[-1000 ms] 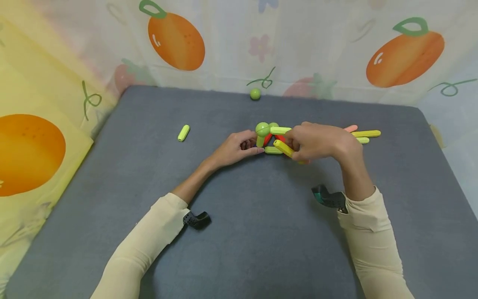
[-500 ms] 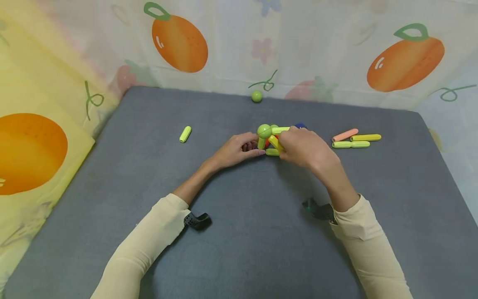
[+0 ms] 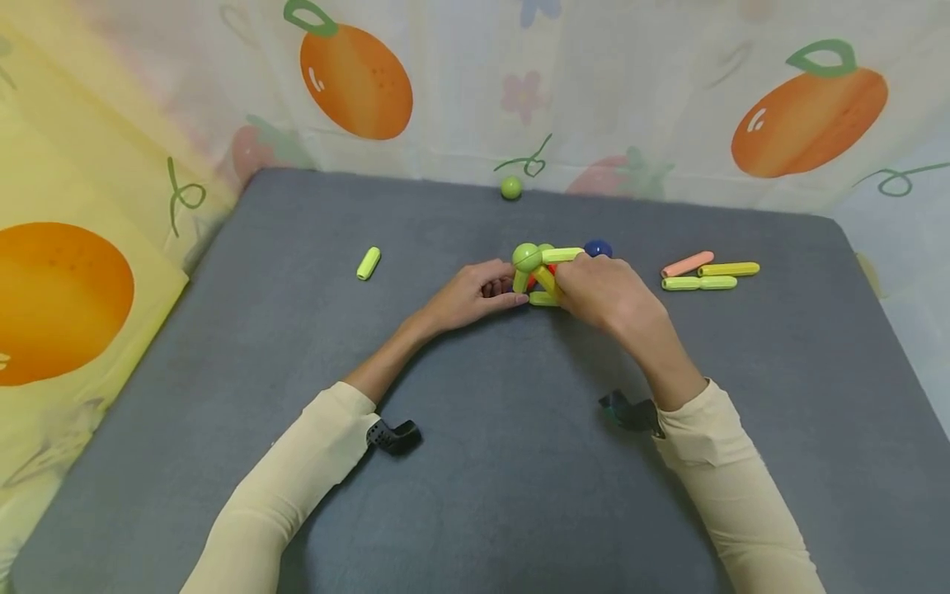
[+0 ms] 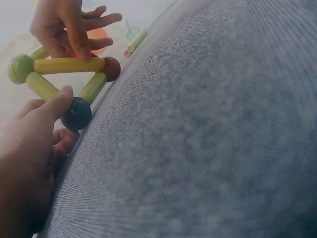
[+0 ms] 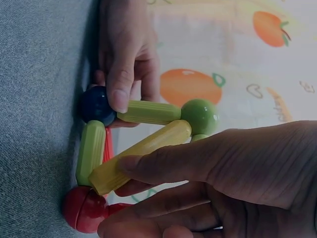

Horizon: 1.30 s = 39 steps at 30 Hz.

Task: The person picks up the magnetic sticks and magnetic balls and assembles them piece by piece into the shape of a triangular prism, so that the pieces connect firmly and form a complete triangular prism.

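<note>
A small frame of magnetic building sticks and balls stands on the grey table (image 3: pixel 475 462). My left hand (image 3: pixel 475 293) pinches its upright green stick (image 5: pixel 151 112) just beside the dark blue ball (image 5: pixel 97 105) at the base; a green ball (image 5: pixel 199 115) tops that stick. Thumb and finger of my right hand (image 3: pixel 609 293) pinch a yellow stick (image 5: pixel 143 156). It slants from the green ball down to the red ball (image 5: pixel 84 210), its ends right at both. A lower green stick (image 4: pixel 93 88) joins the blue and red balls.
To the right lie a pink stick (image 3: pixel 687 264), a yellow stick (image 3: pixel 729 269) and a light green pair (image 3: pixel 699 283). A single short green stick (image 3: pixel 368 264) is at the left. One loose green ball (image 3: pixel 511 188) sits by the back edge, before a fruit-print curtain (image 3: pixel 445 99).
My right hand has moved left with the yellow stick, bringing it against the frame. The sticks at the right and a blue ball behind are now uncovered. My left hand has stayed put.
</note>
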Motion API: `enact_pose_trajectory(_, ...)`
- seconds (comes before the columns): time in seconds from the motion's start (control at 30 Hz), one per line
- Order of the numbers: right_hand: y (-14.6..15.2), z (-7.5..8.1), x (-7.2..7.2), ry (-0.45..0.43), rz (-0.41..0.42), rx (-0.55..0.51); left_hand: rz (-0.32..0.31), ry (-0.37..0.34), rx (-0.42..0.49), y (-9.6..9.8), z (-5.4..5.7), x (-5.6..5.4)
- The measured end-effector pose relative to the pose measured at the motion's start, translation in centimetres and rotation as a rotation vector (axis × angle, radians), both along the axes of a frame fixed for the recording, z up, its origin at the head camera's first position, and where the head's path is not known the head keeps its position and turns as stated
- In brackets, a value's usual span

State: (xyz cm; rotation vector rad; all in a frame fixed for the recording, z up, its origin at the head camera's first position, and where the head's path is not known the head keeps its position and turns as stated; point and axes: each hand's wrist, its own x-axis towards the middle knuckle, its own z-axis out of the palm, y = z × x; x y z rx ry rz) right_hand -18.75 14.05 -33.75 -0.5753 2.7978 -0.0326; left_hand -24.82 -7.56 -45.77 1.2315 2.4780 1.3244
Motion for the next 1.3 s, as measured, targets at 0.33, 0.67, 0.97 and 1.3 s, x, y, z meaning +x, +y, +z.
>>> enact_pose_trajectory(0.33,0.1,0.1,0.0,-0.033,0.009,-0.029,0.001,-0.012,0.000,-0.1,-0.2,-0.1)
enact_pose_trajectory(0.67,0.2,0.3,-0.2,-0.002,-0.023,-0.083,0.008,-0.021,-0.005,-0.1,0.1,-0.2)
enact_pose_trajectory(0.97,0.0,-0.7,-0.7,-0.049,-0.067,-0.057,0.011,-0.029,-0.012,-0.1,0.2,-0.1)
enact_pose_trajectory(1.3,1.0,0.7,-1.2,-0.269,-0.055,-0.098,0.011,-0.024,-0.018,0.0,0.0,-0.1)
